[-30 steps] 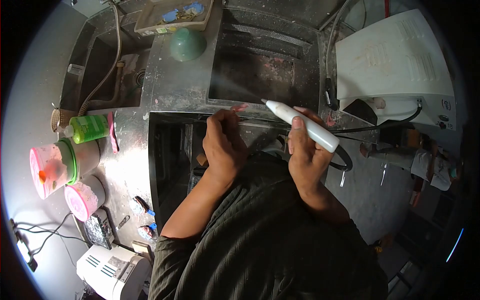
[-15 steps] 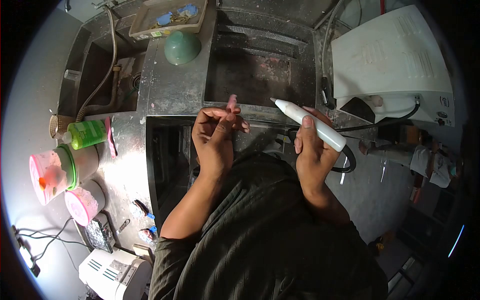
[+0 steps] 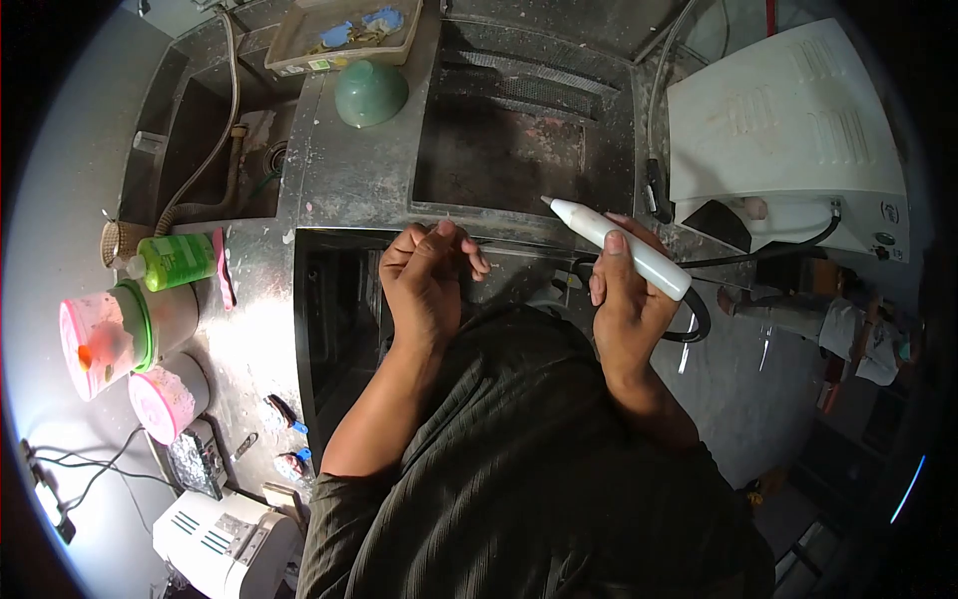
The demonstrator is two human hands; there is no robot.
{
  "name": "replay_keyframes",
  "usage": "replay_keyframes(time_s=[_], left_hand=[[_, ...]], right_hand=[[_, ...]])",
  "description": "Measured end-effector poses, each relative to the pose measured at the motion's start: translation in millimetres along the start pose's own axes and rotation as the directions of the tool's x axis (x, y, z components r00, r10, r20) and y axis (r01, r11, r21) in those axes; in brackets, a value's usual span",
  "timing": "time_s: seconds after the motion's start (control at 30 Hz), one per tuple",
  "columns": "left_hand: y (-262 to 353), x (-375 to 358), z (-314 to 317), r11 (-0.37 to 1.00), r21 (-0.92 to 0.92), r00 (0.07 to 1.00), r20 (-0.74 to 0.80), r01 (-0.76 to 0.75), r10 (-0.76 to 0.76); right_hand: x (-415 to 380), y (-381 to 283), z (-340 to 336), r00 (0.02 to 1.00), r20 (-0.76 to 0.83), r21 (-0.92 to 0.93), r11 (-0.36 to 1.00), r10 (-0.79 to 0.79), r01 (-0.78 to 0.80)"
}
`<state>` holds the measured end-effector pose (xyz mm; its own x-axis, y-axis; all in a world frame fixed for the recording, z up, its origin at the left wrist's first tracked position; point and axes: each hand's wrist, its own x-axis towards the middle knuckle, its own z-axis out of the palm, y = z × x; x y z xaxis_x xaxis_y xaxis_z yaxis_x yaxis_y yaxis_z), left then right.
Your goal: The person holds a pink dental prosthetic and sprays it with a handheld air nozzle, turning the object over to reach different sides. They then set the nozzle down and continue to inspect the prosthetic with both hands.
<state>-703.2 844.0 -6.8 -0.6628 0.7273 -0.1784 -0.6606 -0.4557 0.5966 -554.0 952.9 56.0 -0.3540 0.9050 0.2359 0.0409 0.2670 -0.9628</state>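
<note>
In the head view, my right hand (image 3: 631, 299) is wrapped round a white steam handpiece (image 3: 599, 232) with a narrow metal nozzle, thumb on top. Its nozzle points up and left, over the front edge of the sunken metal basin (image 3: 479, 180). A black hose (image 3: 702, 319) loops beside that hand. My left hand (image 3: 427, 275) is closed in a pinch left of the nozzle and apart from it. The small pink piece that showed in its fingertips earlier is now mostly hidden by the fingers.
At right stands a white machine (image 3: 788, 130) with vents. A green bowl (image 3: 370, 95) and a tray (image 3: 399, 45) sit behind, beside a sink (image 3: 195, 165). On the left counter are a green bottle (image 3: 180, 261), a pink brush (image 3: 223, 270), tubs (image 3: 105, 334) and a white device (image 3: 225, 544).
My left hand has turned and drawn slightly closer to me, so the pink piece no longer stands up from its fingertips. The right hand and the handpiece have barely moved.
</note>
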Motion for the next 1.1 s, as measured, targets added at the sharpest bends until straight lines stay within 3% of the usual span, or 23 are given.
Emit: replay_keyframes(time_s=[0.27, 0.37, 0.47, 0.57, 0.73, 1.1], left_hand=[[9, -2, 18, 0.998, 0.05, 0.996, 0.081, -0.032, 0.028], [8, -2, 17, 1.0, -0.017, 0.992, 0.125, -0.025, 0.027], [10, -3, 20, 0.997, -0.068, 0.988, 0.15, -0.026, 0.036], [10, -4, 21, 0.995, -0.093, 0.988, 0.144, -0.033, 0.046], [1, -5, 14, 0.984, 0.068, 0.98, 0.119, -0.166, 0.157], [-2, -7, 16, 0.982, 0.13, 0.99, -0.028, -0.136, 0.141]], right_hand=[[-3, -1, 1, 0.999, -0.006, 0.023, 0.999, 0.048, -0.048], [-5, -3, -3, 0.993, -0.004, 0.059, 0.991, 0.118, -0.118], [-5, 0, -3, 0.996, -0.022, 0.058, 0.995, 0.085, -0.083], [-5, 0, -6, 0.994, -0.013, 0.061, 0.993, 0.106, -0.105], [-7, -3, -8, 0.991, -0.019, 0.079, 0.988, 0.131, -0.129], [-8, 0, -14, 0.993, -0.021, 0.102, 0.988, 0.118, -0.115]])
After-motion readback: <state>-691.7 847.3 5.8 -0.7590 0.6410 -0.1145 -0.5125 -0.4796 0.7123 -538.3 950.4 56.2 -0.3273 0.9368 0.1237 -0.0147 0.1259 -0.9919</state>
